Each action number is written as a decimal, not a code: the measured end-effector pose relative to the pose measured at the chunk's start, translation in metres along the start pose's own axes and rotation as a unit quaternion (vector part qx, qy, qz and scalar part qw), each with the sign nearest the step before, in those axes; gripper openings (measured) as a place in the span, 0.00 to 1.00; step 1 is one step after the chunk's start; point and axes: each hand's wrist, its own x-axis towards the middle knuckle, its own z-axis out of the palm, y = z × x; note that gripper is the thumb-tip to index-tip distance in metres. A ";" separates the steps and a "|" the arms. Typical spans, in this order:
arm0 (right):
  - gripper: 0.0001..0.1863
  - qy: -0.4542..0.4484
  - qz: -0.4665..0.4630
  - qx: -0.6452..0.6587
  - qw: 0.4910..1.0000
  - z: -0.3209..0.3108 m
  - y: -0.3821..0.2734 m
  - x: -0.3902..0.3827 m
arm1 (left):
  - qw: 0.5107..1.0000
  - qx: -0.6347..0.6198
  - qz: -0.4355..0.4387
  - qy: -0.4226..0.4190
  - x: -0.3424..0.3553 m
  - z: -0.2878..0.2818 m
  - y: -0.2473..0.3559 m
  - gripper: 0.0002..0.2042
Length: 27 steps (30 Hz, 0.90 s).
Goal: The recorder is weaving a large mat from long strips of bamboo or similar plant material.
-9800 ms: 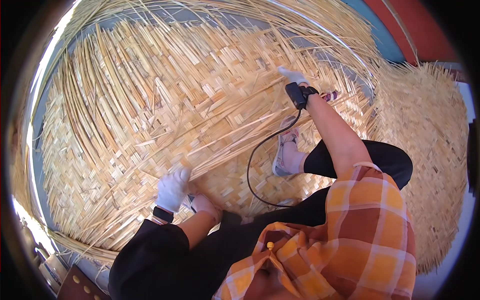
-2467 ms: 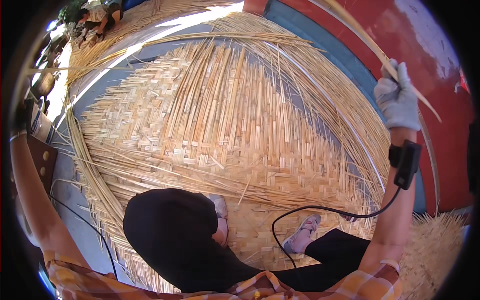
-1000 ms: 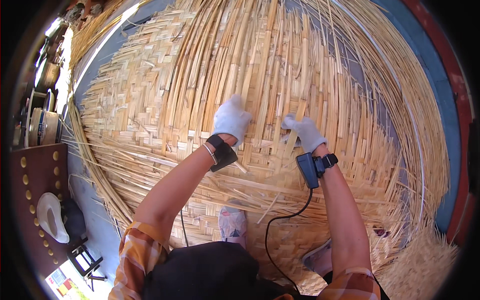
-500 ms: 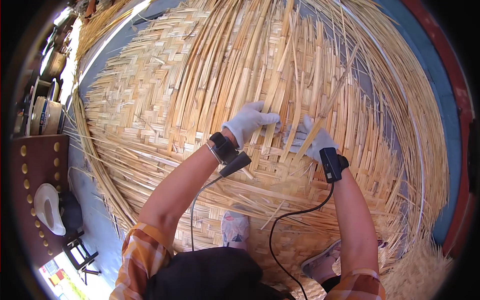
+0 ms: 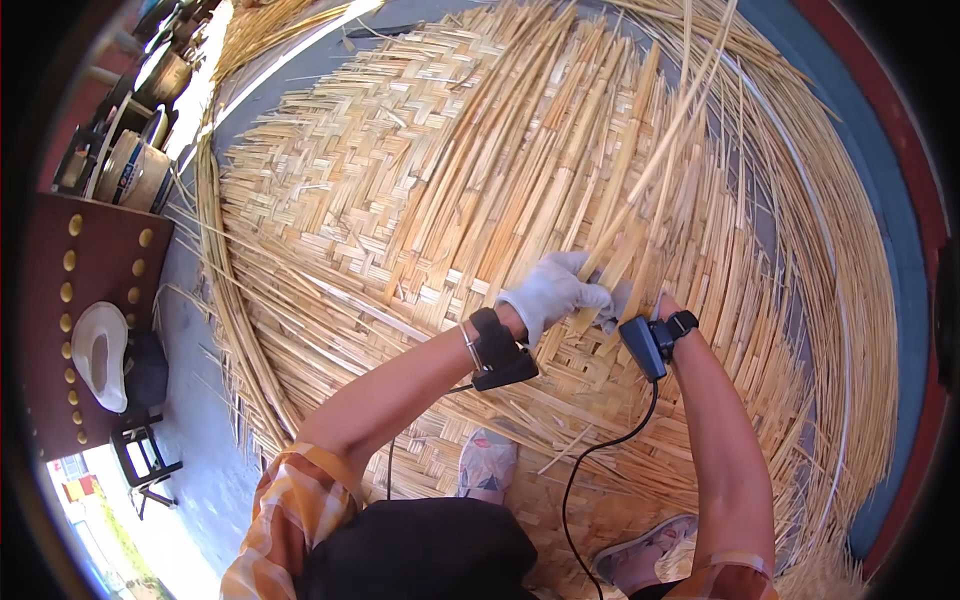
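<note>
A large herringbone-woven mat of split reed spreads beneath me, with long unwoven strips lying lengthwise over its middle. My left hand, in a pale glove, has thumb and fingers closed on reed strips raised off the mat. Right beside it, my right hand, also gloved, is closed at the same strips; the left hand and the strips hide most of its fingers. Long ends of the raised strips fan up and to the right. A black device with a cable is strapped to each wrist.
Loose reed bundles line the right side by a blue and red edge. To the left stand a studded dark red panel with a white hat, a small black stool and round containers. My feet stand on the mat.
Both hands have come closer together and slightly lower, my left hand moving right. Several strips now stand lifted and lean up to the right. The whole view has shifted a little.
</note>
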 end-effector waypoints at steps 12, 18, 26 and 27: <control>0.14 0.093 -0.147 -0.521 0.836 0.008 -0.048 -0.047 | 0.986 0.077 0.122 0.078 -0.013 -0.012 0.011 0.22; 0.07 0.421 -0.294 0.139 0.847 -0.029 -0.058 -0.215 | 0.927 0.058 0.243 0.279 -0.051 -0.066 0.021 0.23; 0.08 0.274 -0.556 -0.172 0.766 0.094 -0.210 -0.231 | 0.918 0.202 0.302 0.162 -0.089 -0.024 0.075 0.33; 0.08 0.129 -0.589 -0.205 0.771 0.131 -0.251 -0.244 | 0.902 0.178 0.360 0.161 -0.090 -0.008 0.092 0.38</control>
